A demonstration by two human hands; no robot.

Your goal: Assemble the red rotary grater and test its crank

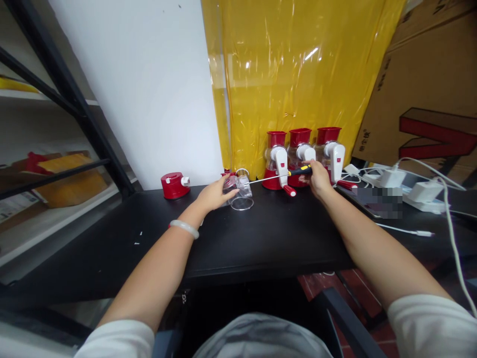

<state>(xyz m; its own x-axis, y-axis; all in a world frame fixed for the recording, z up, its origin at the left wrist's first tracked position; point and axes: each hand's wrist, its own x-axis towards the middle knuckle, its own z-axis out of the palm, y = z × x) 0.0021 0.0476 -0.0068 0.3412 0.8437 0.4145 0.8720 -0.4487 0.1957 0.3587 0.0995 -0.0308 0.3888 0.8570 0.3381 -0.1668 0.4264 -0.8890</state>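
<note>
My left hand (216, 194) is wrapped round a clear plastic grater body (241, 193) on the black table, with a clear ring-shaped rim at its front. In my right hand (320, 178) is a screwdriver (299, 170) with a black and yellow handle, held level. Its long metal shaft points left, and the tip meets or nearly meets the clear body; exact contact is too small to tell. Some red part shows behind my left fingers, mostly hidden. A red grater base (175, 187) with white fittings stands further left.
Several red and white rotary graters (275, 164) with crank handles stand in a row behind the screwdriver. On the right lie a dark phone (372, 201), white chargers (425, 191) and cables. Behind are a yellow plastic sheet (298, 74) and a cardboard box (428, 89).
</note>
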